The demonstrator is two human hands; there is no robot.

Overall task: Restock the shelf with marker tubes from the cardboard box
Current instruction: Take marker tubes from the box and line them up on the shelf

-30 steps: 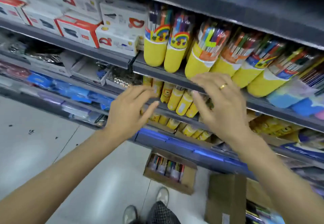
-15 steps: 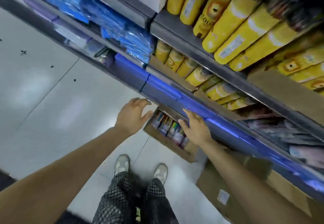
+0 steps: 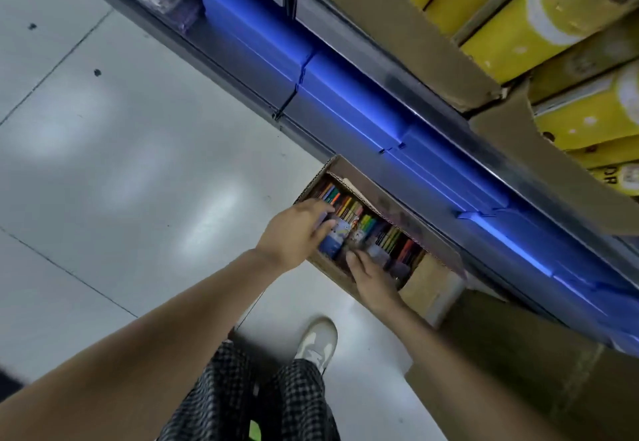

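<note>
Several marker tubes (image 3: 366, 229) upright in cardboard box (image 3: 349, 281), L hand (image 3: 294, 233) grip prob. round one, R hand (image 3: 373, 280) grip unclear.

arms: ours are bare from the bottom of the frame up, no sleeves showing
left hand (image 3: 294, 235): nothing worn
right hand (image 3: 375, 281): partly hidden
trousers (image 3: 242, 402): black-and-white small check, bottom centre
shoe (image 3: 316, 342): pale grey-white sneaker, lower middle

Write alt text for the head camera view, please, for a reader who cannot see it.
Both hands reach down into an open cardboard box of marker tubes on the floor: the left hand touches a tube, the right hand rests on the tubes. Above right, a shelf holds yellow tubes.
</note>
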